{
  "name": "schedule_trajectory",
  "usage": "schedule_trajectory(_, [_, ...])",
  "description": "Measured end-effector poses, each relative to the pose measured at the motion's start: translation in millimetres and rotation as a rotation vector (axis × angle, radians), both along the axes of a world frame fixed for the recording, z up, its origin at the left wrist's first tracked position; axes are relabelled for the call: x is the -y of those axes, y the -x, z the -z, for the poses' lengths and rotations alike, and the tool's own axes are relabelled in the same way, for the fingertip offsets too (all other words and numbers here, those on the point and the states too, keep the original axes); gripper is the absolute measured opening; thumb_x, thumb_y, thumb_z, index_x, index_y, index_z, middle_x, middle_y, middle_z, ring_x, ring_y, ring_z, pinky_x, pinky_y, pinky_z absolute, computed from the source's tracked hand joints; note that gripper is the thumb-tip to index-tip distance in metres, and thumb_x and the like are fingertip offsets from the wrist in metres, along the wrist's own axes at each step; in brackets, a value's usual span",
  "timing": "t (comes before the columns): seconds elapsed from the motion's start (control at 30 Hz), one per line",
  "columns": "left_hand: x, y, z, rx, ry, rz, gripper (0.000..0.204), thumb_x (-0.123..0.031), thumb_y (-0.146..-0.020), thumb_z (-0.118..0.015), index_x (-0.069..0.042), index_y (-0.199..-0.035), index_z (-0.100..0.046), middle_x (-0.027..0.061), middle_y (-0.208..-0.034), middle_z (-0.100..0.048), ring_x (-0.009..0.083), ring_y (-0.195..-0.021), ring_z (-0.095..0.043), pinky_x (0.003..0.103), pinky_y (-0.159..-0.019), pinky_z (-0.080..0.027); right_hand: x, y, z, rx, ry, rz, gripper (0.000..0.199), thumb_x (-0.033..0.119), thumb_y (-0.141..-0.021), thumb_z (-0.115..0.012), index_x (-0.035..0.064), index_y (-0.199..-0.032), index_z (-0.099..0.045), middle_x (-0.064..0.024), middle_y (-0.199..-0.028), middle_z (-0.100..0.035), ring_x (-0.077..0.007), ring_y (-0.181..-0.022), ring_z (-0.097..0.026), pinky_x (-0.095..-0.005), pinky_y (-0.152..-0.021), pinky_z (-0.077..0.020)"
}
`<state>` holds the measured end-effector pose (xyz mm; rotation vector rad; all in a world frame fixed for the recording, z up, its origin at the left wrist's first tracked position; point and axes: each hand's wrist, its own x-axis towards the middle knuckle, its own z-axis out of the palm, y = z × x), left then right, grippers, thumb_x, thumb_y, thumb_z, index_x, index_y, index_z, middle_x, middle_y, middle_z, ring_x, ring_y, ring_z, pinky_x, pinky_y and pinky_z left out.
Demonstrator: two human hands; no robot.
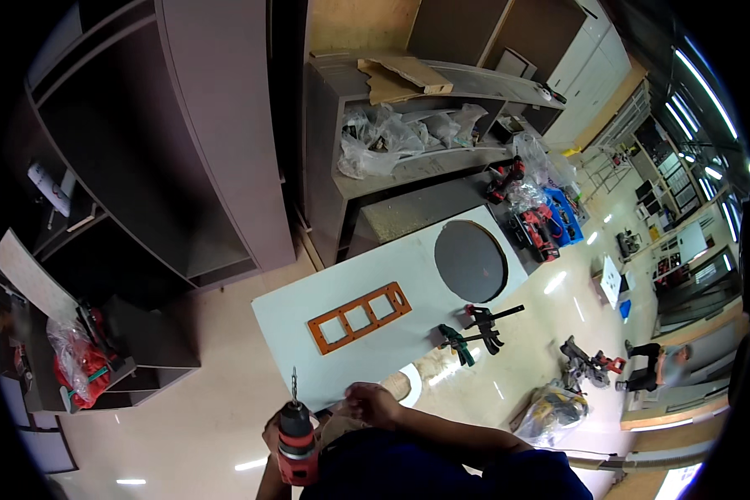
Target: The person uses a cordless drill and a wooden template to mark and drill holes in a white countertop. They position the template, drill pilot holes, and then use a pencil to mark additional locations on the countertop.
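A red-and-black cordless drill [297, 446] stands in front of my body, its bit pointing away from me. My left hand [272, 430] is wrapped round it, mostly hidden behind the drill. To its right, my right hand [373, 405] hovers by the near edge of a pale board [354, 275], its fingers curled; what they hold, if anything, I cannot make out. On the board lies an orange template [360, 317] with three square openings. A dark grey circle [471, 261] shows at the board's far right end. Two bar clamps [480, 332] sit at its right edge.
Tall grey cabinets [217, 125] rise on the left. Behind the board, a low cabinet [329, 167] holds plastic bags. Red power tools [535, 233] and a blue crate [564, 217] are at the far right. Bagged items [552, 412] lie on the floor; another person [658, 367] is farther right.
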<state>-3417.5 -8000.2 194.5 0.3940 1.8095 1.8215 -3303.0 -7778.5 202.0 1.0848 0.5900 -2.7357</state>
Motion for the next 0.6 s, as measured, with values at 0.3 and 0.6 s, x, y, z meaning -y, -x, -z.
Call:
schedule_trajectory(0.3, [20,59,96,0.135,0.095,0.148,0.06,-0.045,-0.096,-0.038,0.01,-0.102,-0.062,0.0161,-0.074,-0.066,0.0219,-0.055,-0.061,0.03,-0.05,-0.052,-60,-31,62,0.086,-0.133,0.406,0.038,0.035,-0.096,-0.049,0.01,-0.067,-0.048,-0.0041,-0.06,-0.04,-0.0195,-0.058,-0.042,-0.0351,-0.055,-0.0349])
schedule_trajectory(0.6, [-76,44,-43,0.296,-0.124,-0.18,0.012,-0.007,-0.089,-0.055,0.0,-0.086,-0.064,0.0084,-0.076,-0.062,0.0141,-0.069,-0.056,0.024,-0.056,-0.042,-204,61,155,0.334,-1.231,-0.331,0.034,0.024,-0.1,-0.052,-0.0004,-0.077,-0.06,-0.003,-0.059,-0.05,-0.0138,-0.05,-0.049,-0.0303,-0.048,-0.0416])
